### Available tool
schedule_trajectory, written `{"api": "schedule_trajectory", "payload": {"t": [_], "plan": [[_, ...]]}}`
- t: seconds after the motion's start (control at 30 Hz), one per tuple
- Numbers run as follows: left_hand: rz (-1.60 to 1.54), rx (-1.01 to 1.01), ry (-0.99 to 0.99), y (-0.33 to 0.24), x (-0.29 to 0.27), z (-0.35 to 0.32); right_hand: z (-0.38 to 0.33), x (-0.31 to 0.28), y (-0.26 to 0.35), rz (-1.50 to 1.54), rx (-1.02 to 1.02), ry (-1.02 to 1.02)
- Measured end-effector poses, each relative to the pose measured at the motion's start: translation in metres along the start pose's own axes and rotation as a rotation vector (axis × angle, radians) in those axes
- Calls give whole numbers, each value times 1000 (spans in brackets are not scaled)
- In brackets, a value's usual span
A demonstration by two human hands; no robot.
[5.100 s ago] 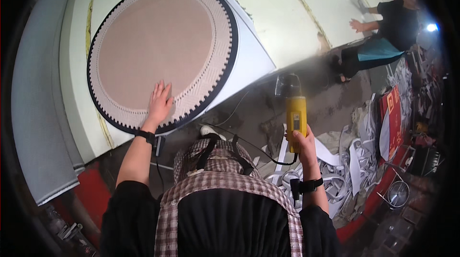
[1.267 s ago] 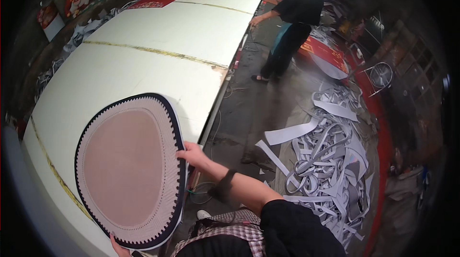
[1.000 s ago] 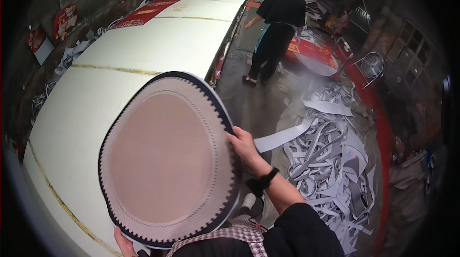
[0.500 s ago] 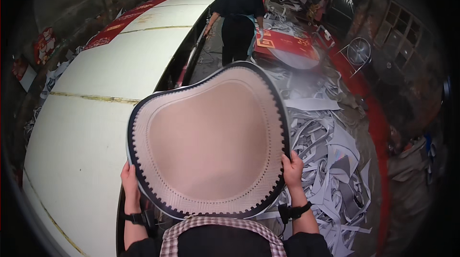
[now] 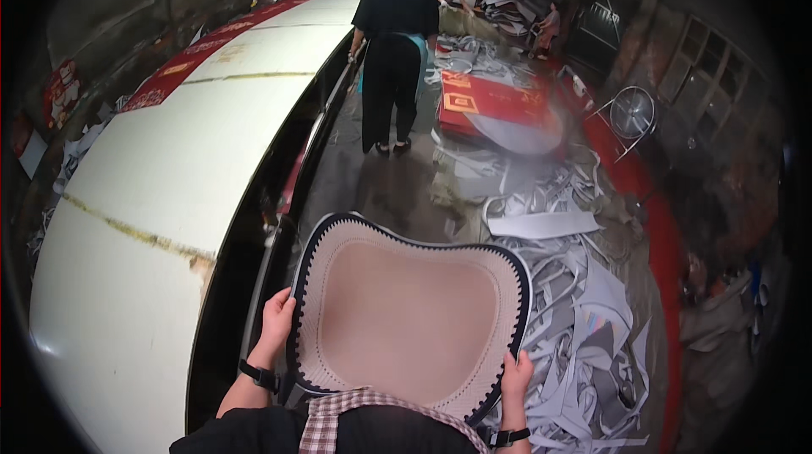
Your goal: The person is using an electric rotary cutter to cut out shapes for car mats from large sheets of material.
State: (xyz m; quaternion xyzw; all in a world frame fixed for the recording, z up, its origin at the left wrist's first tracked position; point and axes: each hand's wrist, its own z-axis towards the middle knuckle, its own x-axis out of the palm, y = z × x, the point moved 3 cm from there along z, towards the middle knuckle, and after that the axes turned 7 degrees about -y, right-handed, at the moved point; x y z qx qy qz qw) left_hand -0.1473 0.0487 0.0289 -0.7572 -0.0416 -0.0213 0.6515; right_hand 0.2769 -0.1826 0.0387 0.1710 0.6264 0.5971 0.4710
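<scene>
In front of my body I hold a curved, kidney-shaped mat [image 5: 410, 302], tan in the middle with a pale patterned band and a black scalloped border. My left hand [image 5: 277, 319] pinches its left edge, and my right hand [image 5: 517, 374] grips its lower right edge. The fingers under the mat are partly hidden. It is held off the floor, its near edge close to my checked apron strap [image 5: 372, 401]. Left of it stands a long cream-topped table [image 5: 139, 285].
A person [image 5: 393, 48] in dark clothes stands ahead beside the table. Grey offcut strips [image 5: 584, 344] heap on the right floor. Beyond lie red printed sheets [image 5: 499, 103] and a round metal fan [image 5: 632, 111]. A red patterned strip [image 5: 182, 60] edges the table's far side. Other people are farther back.
The mat has come lower and to the right, turning in my hands so its raised lobe is now at left. The person ahead has walked farther off along the table.
</scene>
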Motion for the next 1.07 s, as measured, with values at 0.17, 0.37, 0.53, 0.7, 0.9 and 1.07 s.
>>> {"api": "schedule_trajectory", "payload": {"t": [0.17,0.37,0.53,0.7,0.9,1.07], "plan": [[245,137,28,-33,41,140,89,91,26,-67,59,-37],[53,98,73,-52,121,256,202,133,37,-104,23,-110],[72,125,83,-53,207,343,307,169,16,-40,-18,-166],[44,116,7,-62,310,414,471,202,18,-64,-39,-93],[108,177,-233,-86,364,489,636,250,46,-20,-115,1],[-12,196,-263,-63,398,605,744,325,31,104,-38,-31]]}}
